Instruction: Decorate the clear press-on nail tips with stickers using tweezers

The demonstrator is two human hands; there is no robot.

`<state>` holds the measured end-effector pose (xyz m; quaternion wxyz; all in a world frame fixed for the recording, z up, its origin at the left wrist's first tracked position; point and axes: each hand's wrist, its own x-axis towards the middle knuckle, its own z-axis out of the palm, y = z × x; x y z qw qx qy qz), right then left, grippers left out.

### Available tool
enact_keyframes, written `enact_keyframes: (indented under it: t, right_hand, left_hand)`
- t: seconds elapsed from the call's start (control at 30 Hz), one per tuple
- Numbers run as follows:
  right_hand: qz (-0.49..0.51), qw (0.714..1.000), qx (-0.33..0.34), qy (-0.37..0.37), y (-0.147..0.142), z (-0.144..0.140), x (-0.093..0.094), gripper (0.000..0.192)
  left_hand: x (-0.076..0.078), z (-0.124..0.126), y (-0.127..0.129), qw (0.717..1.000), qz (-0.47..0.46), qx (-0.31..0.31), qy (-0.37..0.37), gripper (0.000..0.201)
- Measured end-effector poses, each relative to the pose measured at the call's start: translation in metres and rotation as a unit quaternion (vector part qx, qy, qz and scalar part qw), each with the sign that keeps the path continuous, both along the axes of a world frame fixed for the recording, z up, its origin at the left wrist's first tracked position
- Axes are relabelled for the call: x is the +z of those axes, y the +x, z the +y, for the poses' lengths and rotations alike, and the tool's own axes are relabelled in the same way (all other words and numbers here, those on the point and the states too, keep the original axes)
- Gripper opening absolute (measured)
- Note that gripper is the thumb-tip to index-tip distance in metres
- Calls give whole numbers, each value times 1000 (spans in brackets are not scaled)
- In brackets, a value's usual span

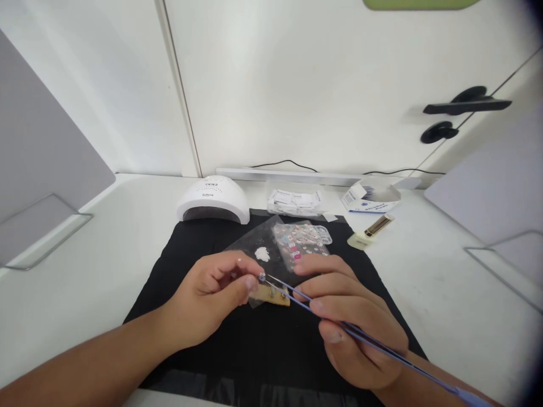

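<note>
From the head camera, the left hand (212, 297) is curled, pinching a small false nail at its fingertips above the black mat (178, 316). The right hand (352, 316) grips thin blue tweezers (297, 295), their tip holding a tiny gem (262, 277) against that nail. Judging by this, the gem is being placed, not yet set. A tan card (271, 294) lies on the mat just beneath. Behind the mat stands a white nail lamp (213, 199) on a white desk (97, 265), walled in white.

mat (203, 350) black | lamp (213, 199) white | tweezers (365, 338) blue (pale)
</note>
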<state>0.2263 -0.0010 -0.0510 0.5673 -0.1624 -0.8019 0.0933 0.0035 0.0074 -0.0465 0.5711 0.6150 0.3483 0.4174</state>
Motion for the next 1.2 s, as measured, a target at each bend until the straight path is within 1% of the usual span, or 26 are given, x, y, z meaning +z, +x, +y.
enact_keyframes:
  t: [0.1, 0.2, 0.27, 0.4, 0.67, 0.87, 1.03, 1.2]
  right_hand:
    - [-14, 1000, -10, 2, -1, -2, 2, 24]
    - [22, 1000, 2, -22, -4, -2, 3, 27]
    - [41, 998, 14, -36, -5, -1, 2, 29]
    - [52, 997, 30, -53, -7, 0, 0, 28]
    - [55, 995, 57, -55, -4, 0, -4, 29]
    - [65, 994, 50, -67, -5, 0, -5, 29]
    - [65, 993, 64, -73, -4, -1, -8, 31]
    - [67, 993, 59, -72, -4, 0, -7, 27]
  left_hand:
    - [0, 1, 1, 1000, 12, 9, 11, 7]
    - [0, 2, 1, 1000, 14, 5, 12, 6]
    - [1, 2, -1, 1000, 13, -11, 8, 7]
    - [2, 1, -2, 999, 0, -47, -14, 10]
    - [1, 4, -1, 995, -50, -64, -56, 7]
    - [2, 4, -1, 995, -54, -60, -58, 10]
    - [2, 6, 0, 995, -51, -62, -60, 12]
    - [4, 4, 1, 996, -30, -38, -72, 19]
